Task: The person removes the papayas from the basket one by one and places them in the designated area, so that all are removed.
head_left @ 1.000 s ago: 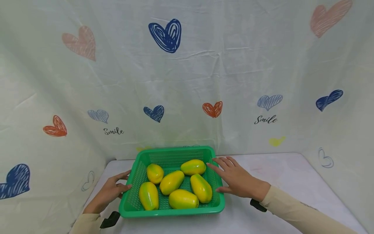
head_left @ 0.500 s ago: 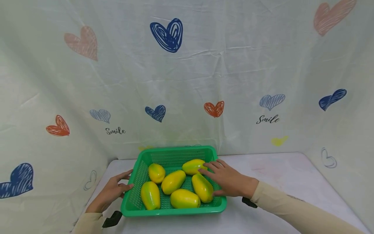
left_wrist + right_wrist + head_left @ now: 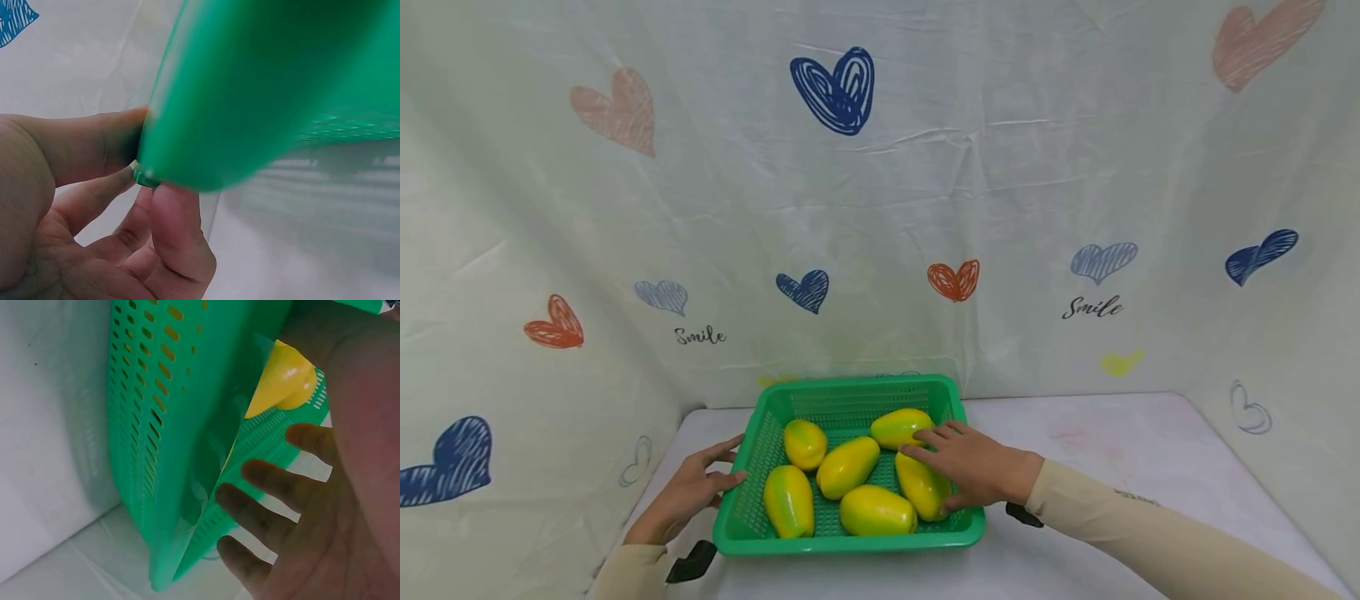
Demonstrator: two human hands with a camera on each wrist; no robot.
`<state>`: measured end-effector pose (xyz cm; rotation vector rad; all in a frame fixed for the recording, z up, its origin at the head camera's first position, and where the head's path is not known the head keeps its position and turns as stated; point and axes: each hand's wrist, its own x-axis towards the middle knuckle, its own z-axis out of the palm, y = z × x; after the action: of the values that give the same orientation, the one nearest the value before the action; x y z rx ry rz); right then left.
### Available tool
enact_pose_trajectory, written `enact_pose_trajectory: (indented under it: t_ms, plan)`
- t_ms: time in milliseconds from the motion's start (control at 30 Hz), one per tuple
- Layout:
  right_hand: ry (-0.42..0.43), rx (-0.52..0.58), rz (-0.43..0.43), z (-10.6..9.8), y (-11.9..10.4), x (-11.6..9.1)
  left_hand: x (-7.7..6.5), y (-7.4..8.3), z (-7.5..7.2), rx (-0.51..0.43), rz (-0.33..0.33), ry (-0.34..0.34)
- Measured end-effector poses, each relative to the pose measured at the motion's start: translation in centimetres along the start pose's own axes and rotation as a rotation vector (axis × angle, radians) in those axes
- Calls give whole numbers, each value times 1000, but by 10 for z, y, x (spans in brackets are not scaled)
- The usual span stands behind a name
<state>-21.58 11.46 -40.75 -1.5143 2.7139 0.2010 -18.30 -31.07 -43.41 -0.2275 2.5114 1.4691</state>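
Head view: a green plastic basket (image 3: 850,546) sits on a white-covered table (image 3: 1120,442), in front of a white curtain (image 3: 880,208) printed with hearts and the word "Smile". Six glossy yellow papayas with green streaks lie inside the basket: back left (image 3: 806,444), front left (image 3: 790,502), center (image 3: 847,468), front center (image 3: 877,511), back right (image 3: 901,427) and front right (image 3: 917,483). The left hand (image 3: 685,493) is at the left rim, with the thumb tip over the edge and the other fingers at the outer side. The right hand (image 3: 973,462) extends across the right rim, fingers spread, over the two right-hand papayas, and partly covers the front-right one. Contact with either fruit cannot be determined. Beige sleeves (image 3: 1120,508) cover both forearms; a black device (image 3: 692,562) is located below the left wrist.

Left wrist view: the basket edge is blurred. The left hand pinches the rim, with digits positioned on opposite sides of it.

Right wrist view: the slotted side wall (image 3: 150,406) of the basket stands beside the right hand. Four fingers are extended, with gaps between them. Yellow fruit is visible inside the basket, past the wall's upper edge.
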Motion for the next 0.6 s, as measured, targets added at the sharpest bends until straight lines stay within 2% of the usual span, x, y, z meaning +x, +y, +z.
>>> enact_pose_trajectory:
  t_ms: [267, 600]
  plan:
    - [-61, -26, 11, -4, -4, 7, 1, -1, 0, -1, -1, 2]
    - [-164, 18, 77, -4, -11, 18, 0, -1, 0, -29, 3, 3]
